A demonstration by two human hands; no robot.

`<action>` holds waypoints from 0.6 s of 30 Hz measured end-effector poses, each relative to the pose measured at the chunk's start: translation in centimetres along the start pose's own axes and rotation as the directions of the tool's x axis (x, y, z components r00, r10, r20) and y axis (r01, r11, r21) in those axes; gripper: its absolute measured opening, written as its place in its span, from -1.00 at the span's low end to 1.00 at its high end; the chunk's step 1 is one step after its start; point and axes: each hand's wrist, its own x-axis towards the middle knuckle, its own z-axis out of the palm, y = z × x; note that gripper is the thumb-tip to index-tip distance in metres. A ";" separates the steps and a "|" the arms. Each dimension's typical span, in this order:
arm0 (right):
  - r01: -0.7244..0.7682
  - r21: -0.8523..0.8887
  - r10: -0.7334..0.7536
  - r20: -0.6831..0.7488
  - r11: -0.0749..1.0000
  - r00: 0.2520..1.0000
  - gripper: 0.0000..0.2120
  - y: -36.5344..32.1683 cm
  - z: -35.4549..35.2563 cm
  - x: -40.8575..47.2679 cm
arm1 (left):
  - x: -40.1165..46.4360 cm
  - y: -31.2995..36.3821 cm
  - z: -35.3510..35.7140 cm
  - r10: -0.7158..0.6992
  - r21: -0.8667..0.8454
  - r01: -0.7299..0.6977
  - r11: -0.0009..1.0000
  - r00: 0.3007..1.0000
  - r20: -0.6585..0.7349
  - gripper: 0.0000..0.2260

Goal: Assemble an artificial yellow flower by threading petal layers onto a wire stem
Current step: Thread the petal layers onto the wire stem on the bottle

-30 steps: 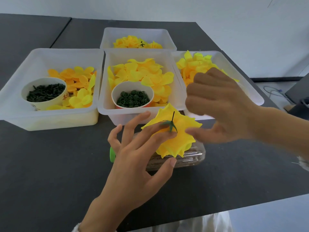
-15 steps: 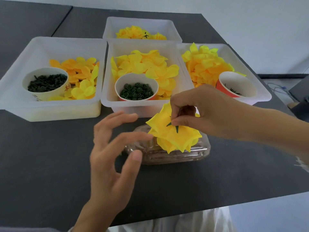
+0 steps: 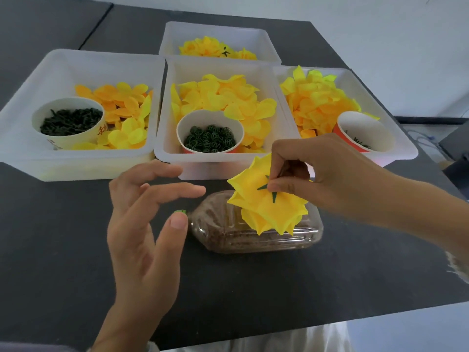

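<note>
A layered yellow flower (image 3: pixel 266 201) stands upside down over a clear plastic bottle (image 3: pixel 253 232) lying on the black table. A green star-shaped calyx (image 3: pixel 270 190) sits on its upturned base. My right hand (image 3: pixel 317 174) pinches at the calyx and stem tip with thumb and forefinger. My left hand (image 3: pixel 144 224) hovers to the left of the flower, fingers spread and loosely curved, holding nothing. The wire stem itself is hidden under the petals.
Several white bins hold petals: left bin (image 3: pixel 28 102), middle bin (image 3: pixel 167 148), right bin (image 3: pixel 406 146), far bin (image 3: pixel 172 31). Cups of green parts stand in them: left cup (image 3: pixel 68 118), middle cup (image 3: pixel 210 133), red cup (image 3: pixel 363 130). The table edge runs near my body.
My left hand has let go of the flower and drawn back to the left. My right hand came down from above the right bin onto the calyx and pinches it.
</note>
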 end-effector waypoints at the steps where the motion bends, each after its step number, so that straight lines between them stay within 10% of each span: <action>1: -0.001 -0.025 0.001 0.000 1.000 1.000 -0.89 -0.1 -0.2 0.0 | 0.1 0.0 0.0 0.000 0.005 0.000 1.000 1.000 0.003 -0.78; 18: -0.040 -0.046 0.043 0.065 0.998 0.997 -0.90 0.4 0.5 0.1 | 0.4 -0.5 0.3 0.025 0.009 -0.025 1.000 1.000 -0.003 -0.75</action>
